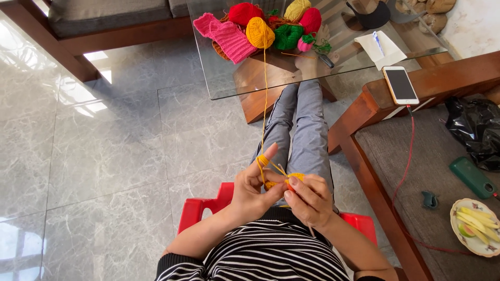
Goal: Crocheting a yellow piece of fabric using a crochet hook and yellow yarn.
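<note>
Yarn balls (271,26) on the glass table (229,78) ahead of the hands (281,192); phone (400,85) on the armrest (442,78) at right.

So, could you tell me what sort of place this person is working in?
Most likely a home living room: a glass-topped coffee table holding balls of yarn, a wooden-framed sofa with grey cushions, and a polished marble-look tile floor.

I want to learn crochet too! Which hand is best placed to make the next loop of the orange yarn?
Probably the right hand: it pinches the hook at the small orange piece. The left hand has the yarn strand wound round its raised finger.
</note>
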